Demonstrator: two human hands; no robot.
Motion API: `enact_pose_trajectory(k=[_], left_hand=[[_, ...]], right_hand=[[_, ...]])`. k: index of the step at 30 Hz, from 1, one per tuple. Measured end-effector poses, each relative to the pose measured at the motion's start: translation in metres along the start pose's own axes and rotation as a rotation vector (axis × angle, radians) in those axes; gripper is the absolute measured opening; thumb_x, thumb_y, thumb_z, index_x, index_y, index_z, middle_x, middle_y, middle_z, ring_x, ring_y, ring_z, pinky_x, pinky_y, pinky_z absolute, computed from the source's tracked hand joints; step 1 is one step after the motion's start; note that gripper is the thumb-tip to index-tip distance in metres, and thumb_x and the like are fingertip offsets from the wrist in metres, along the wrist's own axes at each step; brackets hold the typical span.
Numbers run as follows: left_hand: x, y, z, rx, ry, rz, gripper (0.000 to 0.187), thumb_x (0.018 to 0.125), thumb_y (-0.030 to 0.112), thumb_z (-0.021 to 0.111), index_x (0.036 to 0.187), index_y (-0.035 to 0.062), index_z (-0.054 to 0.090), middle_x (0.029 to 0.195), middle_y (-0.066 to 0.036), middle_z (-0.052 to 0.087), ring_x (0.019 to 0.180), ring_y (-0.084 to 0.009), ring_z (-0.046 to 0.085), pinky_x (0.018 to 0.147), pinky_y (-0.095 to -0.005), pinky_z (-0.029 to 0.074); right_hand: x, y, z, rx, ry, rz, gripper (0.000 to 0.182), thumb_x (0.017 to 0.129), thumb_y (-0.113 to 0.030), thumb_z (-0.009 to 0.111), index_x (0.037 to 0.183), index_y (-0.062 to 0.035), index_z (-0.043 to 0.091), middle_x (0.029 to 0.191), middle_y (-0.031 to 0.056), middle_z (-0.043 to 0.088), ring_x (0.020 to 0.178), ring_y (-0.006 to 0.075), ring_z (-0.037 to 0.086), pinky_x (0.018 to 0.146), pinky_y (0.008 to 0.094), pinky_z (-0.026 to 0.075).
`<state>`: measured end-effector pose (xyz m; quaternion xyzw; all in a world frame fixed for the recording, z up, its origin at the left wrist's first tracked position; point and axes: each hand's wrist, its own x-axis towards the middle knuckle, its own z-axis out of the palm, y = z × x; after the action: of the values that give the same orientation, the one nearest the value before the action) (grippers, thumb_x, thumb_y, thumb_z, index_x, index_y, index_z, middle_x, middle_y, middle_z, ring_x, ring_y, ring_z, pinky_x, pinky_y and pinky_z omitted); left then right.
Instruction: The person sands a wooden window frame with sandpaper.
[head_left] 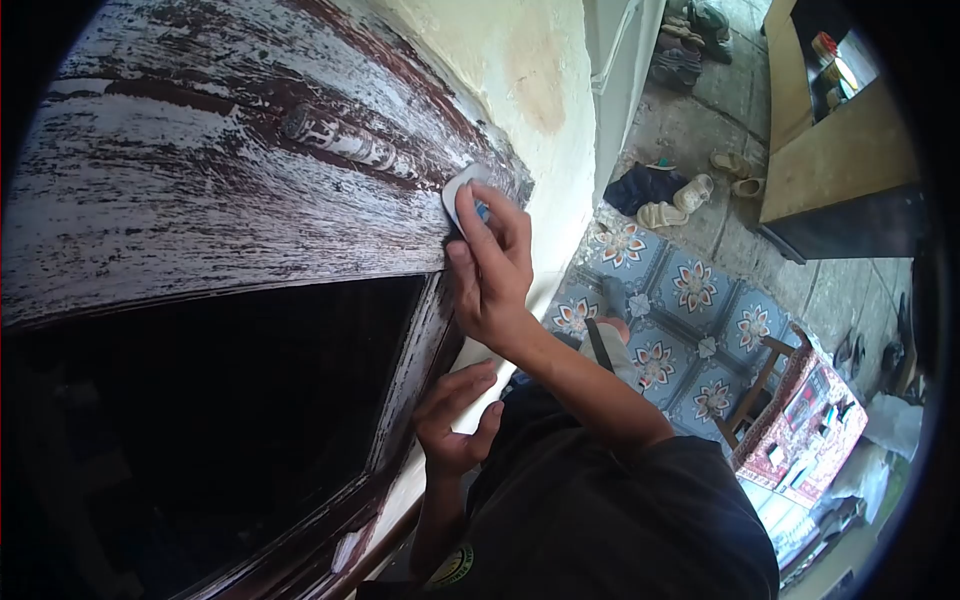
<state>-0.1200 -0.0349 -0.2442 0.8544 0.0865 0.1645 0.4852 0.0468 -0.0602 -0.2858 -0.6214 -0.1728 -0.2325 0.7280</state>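
Observation:
My right hand (497,265) is closed on a folded piece of sandpaper (456,192), pale with a patch of blue, pinched between thumb and fingers. It presses against the worn wooden frame (200,220), whose whitish paint is streaked with dark brown. Close to the sandpaper, a paint-flecked barrel hinge (350,147) sticks out of the wood. Lower down, my left hand (455,420) is half curled with its thumb apart and nothing in it, beside the frame's side edge. A dark pane (220,420) fills the frame.
A cream wall (540,90) adjoins the frame. On the right, flower-patterned tiles (690,290) cover the floor, with several shoes (690,195) beyond. A wooden cabinet (830,160) stands farther back. Small items lie on a cloth-covered table (805,425) at lower right.

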Motion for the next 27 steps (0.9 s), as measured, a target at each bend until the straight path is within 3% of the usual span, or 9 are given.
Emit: enact_pose_trajectory(k=[3, 6, 9, 13, 14, 18, 20, 22, 27], left_hand=[[-0.005, -0.001, 0.002, -0.081, 0.079, 0.092, 0.021, 0.08, 0.002, 0.067, 0.101, -0.0002, 0.069, 0.098, -0.017, 0.071, 0.088, -0.0284, 0.071, 0.078, -0.0343, 0.057], [-0.01, 0.007, -0.002, -0.149, 0.192, 0.255, 0.008, 0.083, 0.0, 0.062, 0.089, 0.0028, 0.066, 0.091, -0.017, 0.07, 0.073, -0.0271, 0.071, 0.059, -0.0314, 0.056], [-0.013, 0.008, -0.012, -0.126, 0.14, 0.317, 0.015, 0.089, 0.013, 0.059, 0.1, 0.0026, 0.061, 0.093, -0.02, 0.065, 0.068, -0.0291, 0.066, 0.056, -0.0364, 0.056], [-0.009, 0.003, -0.02, -0.075, 0.15, 0.351, 0.017, 0.09, 0.014, 0.057, 0.101, 0.0015, 0.06, 0.095, -0.022, 0.064, 0.067, -0.0289, 0.066, 0.054, -0.0359, 0.056], [-0.009, 0.002, -0.019, -0.105, 0.175, 0.338, 0.018, 0.09, 0.014, 0.057, 0.102, 0.0006, 0.06, 0.096, -0.023, 0.064, 0.067, -0.0292, 0.065, 0.054, -0.0361, 0.057], [-0.004, 0.007, -0.019, -0.142, 0.164, 0.342, 0.021, 0.089, 0.011, 0.054, 0.106, -0.001, 0.058, 0.098, -0.025, 0.062, 0.069, -0.03, 0.065, 0.054, -0.0362, 0.057], [-0.004, 0.011, -0.019, -0.136, 0.16, 0.385, 0.022, 0.089, 0.01, 0.054, 0.108, -0.0006, 0.057, 0.097, -0.024, 0.062, 0.071, -0.0299, 0.064, 0.054, -0.0359, 0.057], [-0.009, 0.013, -0.016, -0.185, 0.335, 0.284, 0.007, 0.091, 0.007, 0.059, 0.094, 0.0019, 0.061, 0.09, -0.018, 0.066, 0.073, -0.0273, 0.068, 0.058, -0.0368, 0.061], [-0.01, 0.0, -0.018, -0.215, 0.409, 0.371, 0.012, 0.092, 0.005, 0.054, 0.102, 0.0015, 0.06, 0.09, -0.017, 0.065, 0.074, -0.0266, 0.068, 0.054, -0.0364, 0.061]], right_hand=[[-0.012, 0.005, -0.003, -0.045, -0.027, -0.05, 0.044, 0.084, -0.001, 0.067, 0.128, -0.0011, 0.062, 0.126, 0.0169, 0.057, 0.084, 0.0225, 0.05, 0.071, 0.0313, 0.043], [0.017, 0.0, 0.006, -0.085, 0.046, -0.112, 0.046, 0.081, 0.003, 0.068, 0.127, -0.0004, 0.062, 0.124, 0.0167, 0.057, 0.082, 0.0224, 0.05, 0.065, 0.0302, 0.043], [0.029, 0.002, 0.011, -0.065, 0.092, -0.145, 0.045, 0.081, 0.005, 0.067, 0.126, -0.0004, 0.063, 0.123, 0.017, 0.058, 0.079, 0.0224, 0.052, 0.065, 0.0307, 0.045], [-0.002, -0.002, -0.002, -0.103, 0.02, -0.141, 0.041, 0.083, 0.007, 0.065, 0.123, -0.0011, 0.064, 0.121, 0.016, 0.06, 0.077, 0.0235, 0.059, 0.065, 0.0337, 0.049], [0.001, -0.002, -0.003, -0.109, 0.044, -0.141, 0.039, 0.083, 0.007, 0.063, 0.121, -0.0018, 0.065, 0.12, 0.0161, 0.061, 0.086, 0.0283, 0.065, 0.07, 0.0346, 0.053], [0.046, -0.005, 0.01, -0.036, 0.141, -0.13, 0.038, 0.083, 0.008, 0.063, 0.119, -0.0028, 0.066, 0.118, 0.0181, 0.062, 0.092, 0.0295, 0.068, 0.077, 0.0318, 0.055], [0.029, -0.004, 0.005, -0.062, 0.122, -0.133, 0.039, 0.082, 0.008, 0.064, 0.119, -0.0028, 0.066, 0.118, 0.0175, 0.062, 0.09, 0.0282, 0.069, 0.075, 0.0315, 0.055], [0.008, -0.011, -0.002, -0.099, 0.054, -0.073, 0.039, 0.081, 0.008, 0.066, 0.118, -0.003, 0.067, 0.117, 0.0168, 0.062, 0.089, 0.0281, 0.068, 0.073, 0.0316, 0.056], [0.038, -0.011, 0.003, -0.099, 0.101, -0.083, 0.039, 0.082, 0.008, 0.065, 0.118, -0.0042, 0.067, 0.117, 0.0153, 0.063, 0.09, 0.0289, 0.068, 0.07, 0.0324, 0.055]])
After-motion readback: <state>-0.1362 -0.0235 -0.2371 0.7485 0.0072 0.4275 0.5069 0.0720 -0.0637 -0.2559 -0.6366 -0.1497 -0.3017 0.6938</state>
